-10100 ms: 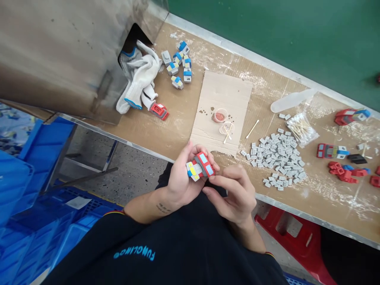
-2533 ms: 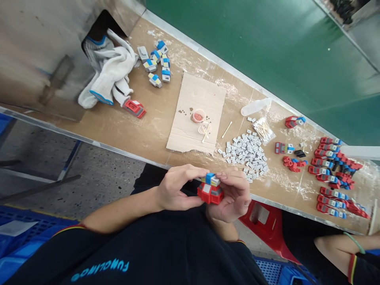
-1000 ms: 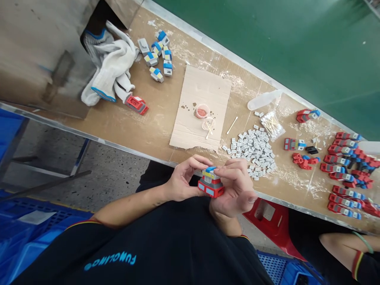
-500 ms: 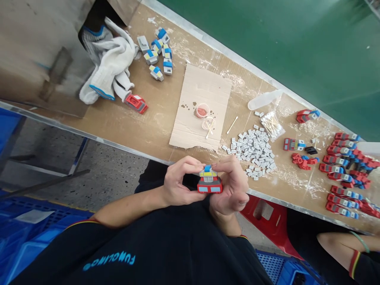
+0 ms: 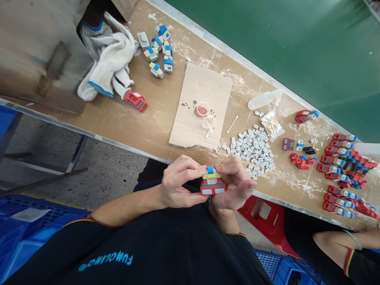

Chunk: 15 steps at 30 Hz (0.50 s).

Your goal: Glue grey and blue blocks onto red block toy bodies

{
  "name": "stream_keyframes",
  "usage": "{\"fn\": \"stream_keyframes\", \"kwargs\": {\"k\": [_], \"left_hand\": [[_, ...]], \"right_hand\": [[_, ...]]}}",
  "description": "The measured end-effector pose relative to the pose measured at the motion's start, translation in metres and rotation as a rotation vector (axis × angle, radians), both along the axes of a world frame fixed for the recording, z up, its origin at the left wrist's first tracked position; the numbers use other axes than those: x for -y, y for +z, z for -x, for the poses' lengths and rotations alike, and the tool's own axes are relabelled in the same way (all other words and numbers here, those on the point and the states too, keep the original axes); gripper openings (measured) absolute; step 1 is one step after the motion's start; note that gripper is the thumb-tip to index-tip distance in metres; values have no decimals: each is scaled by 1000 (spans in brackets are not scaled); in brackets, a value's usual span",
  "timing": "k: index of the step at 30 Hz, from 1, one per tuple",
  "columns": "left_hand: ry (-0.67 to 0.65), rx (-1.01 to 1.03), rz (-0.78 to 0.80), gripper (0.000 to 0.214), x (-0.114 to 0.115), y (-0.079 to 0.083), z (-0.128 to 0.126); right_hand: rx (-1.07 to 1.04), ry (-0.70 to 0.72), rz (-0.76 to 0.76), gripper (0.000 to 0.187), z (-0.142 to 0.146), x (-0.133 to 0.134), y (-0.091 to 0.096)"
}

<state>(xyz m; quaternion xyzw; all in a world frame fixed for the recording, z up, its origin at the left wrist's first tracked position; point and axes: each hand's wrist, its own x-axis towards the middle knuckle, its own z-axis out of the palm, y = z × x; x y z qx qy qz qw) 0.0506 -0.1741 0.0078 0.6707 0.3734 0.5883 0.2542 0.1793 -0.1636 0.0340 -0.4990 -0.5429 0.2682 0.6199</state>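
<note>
Between my two hands, just off the table's near edge, is a toy vehicle part (image 5: 213, 187) with a red base, light-blue windows, a grey and yellow upper piece and a blue top. My left hand (image 5: 181, 181) grips its left side, fingers on the upper piece. From the right, my right hand (image 5: 234, 183) pinches it, its thumb sticking outward. Beyond the hands lies a cardboard sheet (image 5: 196, 85) bearing a small cup of reddish liquid (image 5: 202, 109) and a second cup (image 5: 208, 122) with cotton swabs across it. Small grey plastic pieces (image 5: 255, 150) are heaped to the right.
White gloves (image 5: 109, 59), a red toy part (image 5: 135, 101) and several grey-blue parts (image 5: 157, 41) lie left. Rightward are a bag of swabs (image 5: 271, 123) and rows of assembled toys (image 5: 338, 158). A co-worker's arm (image 5: 335, 247) shows at lower right, beside a red stool (image 5: 264, 221).
The toy part has shifted slightly right and tipped a little in my hands. My left fingers have closed further over its upper piece.
</note>
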Motion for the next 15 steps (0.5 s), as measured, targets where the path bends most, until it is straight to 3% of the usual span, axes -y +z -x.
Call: {"fn": "stream_keyframes", "kwargs": {"k": [9,15], "left_hand": [[12,-20,0,36,-5,4,-1],[4,-11,10,31,-9,6,2]], "right_hand": [[-44,-22,14,57,2,-3,1],[-15,50,-38,53,-1,-8,-1]]}}
